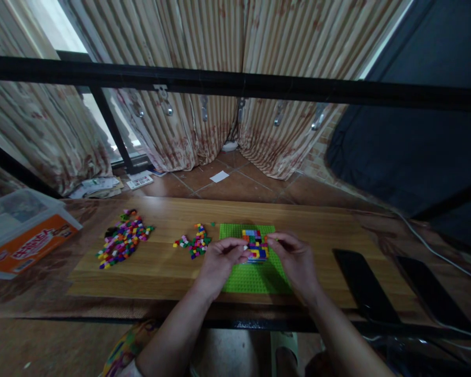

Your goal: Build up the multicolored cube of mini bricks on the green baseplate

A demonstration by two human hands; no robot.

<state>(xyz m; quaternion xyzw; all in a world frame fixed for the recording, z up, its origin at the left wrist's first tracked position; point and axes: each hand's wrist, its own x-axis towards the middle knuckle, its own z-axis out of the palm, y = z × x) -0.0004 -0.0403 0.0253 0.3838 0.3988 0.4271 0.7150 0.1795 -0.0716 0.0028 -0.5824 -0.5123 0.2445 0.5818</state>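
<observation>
A green studded baseplate [239, 283] lies on the wooden board. On it stands a small build of toy bricks [255, 233] in blue, red, yellow and other colours. At the build's left side, my left hand [220, 262] pinches a small white toy brick [245, 247] between thumb and fingertips. My right hand [298, 259] is at the build's right edge with thumb and index finger pressed together. Whatever lies between those fingertips is too small to make out. Both hands hide parts of the baseplate.
Left of the baseplate are a small group of loose bricks [198, 242] and a larger pile [125, 238]. A plastic box with an orange label [27, 235] stands far left. Two black phone-like slabs [365, 285] lie to the right. A dark metal bar [235, 84] crosses beyond the board.
</observation>
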